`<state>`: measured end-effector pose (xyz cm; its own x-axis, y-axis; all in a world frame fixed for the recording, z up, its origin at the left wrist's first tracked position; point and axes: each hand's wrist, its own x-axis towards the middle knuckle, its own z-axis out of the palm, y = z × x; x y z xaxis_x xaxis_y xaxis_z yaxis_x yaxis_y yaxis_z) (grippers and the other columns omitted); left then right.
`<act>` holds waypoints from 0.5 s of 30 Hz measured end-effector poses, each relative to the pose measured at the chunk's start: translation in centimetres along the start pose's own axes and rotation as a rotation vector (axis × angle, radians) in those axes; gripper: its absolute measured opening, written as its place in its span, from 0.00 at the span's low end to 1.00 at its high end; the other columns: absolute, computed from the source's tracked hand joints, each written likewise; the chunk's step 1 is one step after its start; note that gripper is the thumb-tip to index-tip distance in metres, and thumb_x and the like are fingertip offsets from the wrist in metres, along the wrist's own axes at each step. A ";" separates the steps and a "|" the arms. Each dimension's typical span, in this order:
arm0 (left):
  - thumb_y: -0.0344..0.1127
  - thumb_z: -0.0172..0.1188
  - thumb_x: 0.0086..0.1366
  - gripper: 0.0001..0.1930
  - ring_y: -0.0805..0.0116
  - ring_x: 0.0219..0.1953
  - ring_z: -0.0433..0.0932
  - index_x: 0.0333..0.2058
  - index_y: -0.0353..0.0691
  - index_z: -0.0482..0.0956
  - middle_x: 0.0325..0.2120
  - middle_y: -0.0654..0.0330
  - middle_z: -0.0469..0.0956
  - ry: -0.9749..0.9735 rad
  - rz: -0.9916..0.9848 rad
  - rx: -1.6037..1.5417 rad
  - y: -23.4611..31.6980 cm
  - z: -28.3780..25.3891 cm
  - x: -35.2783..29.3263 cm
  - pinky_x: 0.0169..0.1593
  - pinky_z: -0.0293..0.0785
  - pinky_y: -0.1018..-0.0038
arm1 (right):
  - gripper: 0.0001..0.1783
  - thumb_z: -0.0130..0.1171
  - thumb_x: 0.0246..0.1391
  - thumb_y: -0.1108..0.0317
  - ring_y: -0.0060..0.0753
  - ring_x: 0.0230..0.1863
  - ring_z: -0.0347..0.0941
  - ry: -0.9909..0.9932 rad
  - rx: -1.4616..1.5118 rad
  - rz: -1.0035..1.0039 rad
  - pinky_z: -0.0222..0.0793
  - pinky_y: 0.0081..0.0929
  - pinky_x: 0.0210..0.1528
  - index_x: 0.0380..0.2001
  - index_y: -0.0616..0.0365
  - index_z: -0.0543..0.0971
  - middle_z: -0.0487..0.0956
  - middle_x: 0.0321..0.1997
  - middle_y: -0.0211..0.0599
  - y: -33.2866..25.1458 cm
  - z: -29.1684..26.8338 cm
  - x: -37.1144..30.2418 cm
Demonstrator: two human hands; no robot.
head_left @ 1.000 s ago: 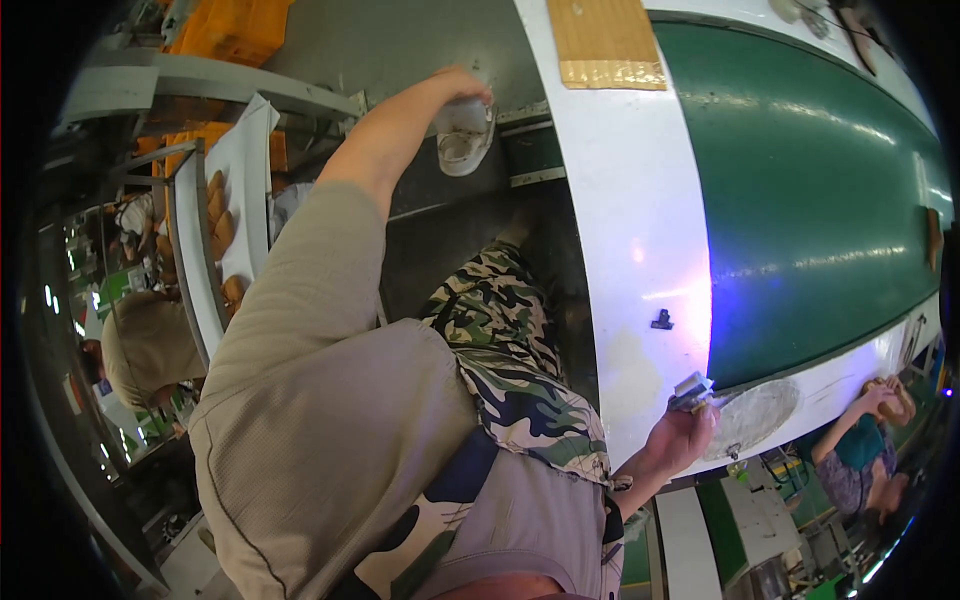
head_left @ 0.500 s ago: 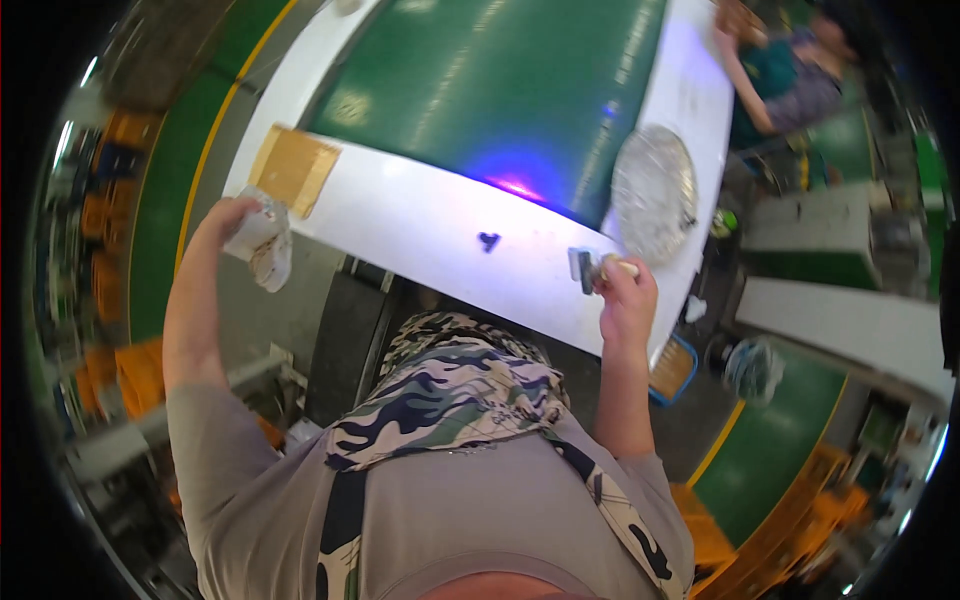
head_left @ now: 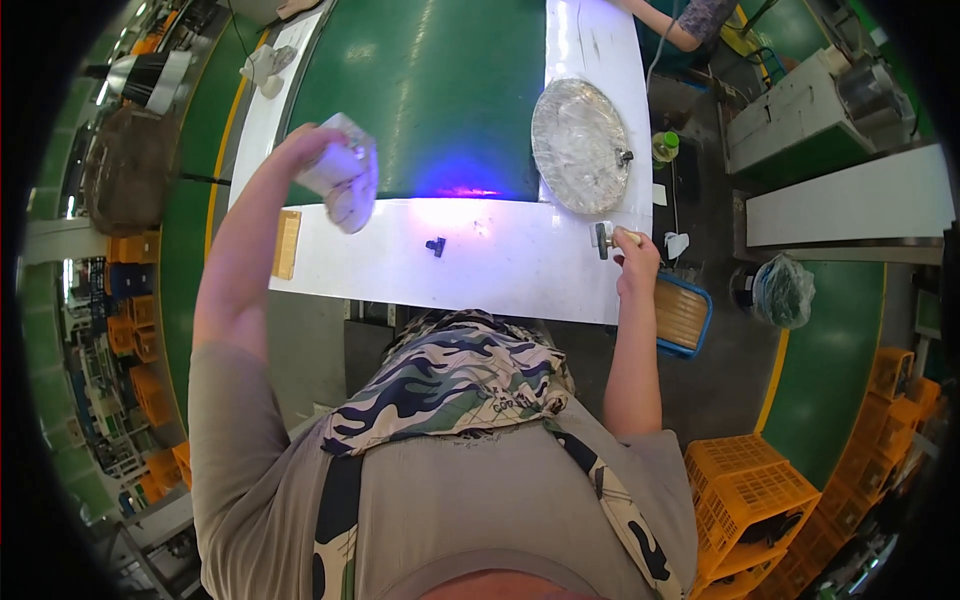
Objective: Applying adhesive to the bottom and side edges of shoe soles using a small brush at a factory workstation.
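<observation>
Clear plastic bag (head_left: 345, 178) hangs bunched in my left hand (head_left: 312, 150), raised over the white bench (head_left: 500, 265); I fear it slipping. Small dark clip (head_left: 435, 246) lies mid-bench. My right hand (head_left: 634, 262) pinches a small metal tool (head_left: 603, 240) at the edge, which could drop off.

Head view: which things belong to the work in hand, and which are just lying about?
In hand:
- left hand holding a clear crumpled plastic bag
- right hand holding a small grey tool

Lying about:
- round foil-covered tray
- small dark clip
- flat wooden block
- blue basket
</observation>
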<state>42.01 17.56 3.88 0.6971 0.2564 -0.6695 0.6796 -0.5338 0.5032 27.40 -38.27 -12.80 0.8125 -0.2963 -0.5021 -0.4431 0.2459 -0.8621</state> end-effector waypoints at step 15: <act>0.51 0.73 0.38 0.36 0.55 0.41 0.81 0.44 0.31 0.80 0.42 0.48 0.81 0.015 0.173 0.249 18.6 20.1 3.1 0.46 0.78 0.62 | 0.05 0.63 0.46 0.74 0.19 0.28 0.69 -0.308 0.087 -0.137 0.65 0.19 0.33 0.25 0.58 0.76 0.75 0.26 0.27 3.4 3.9 8.1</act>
<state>52.20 -7.78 0.19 0.8021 0.1552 -0.5767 0.4748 -0.7514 0.4582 33.96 -36.22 -19.57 0.9443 -0.0433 -0.3262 -0.2985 0.3047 -0.9045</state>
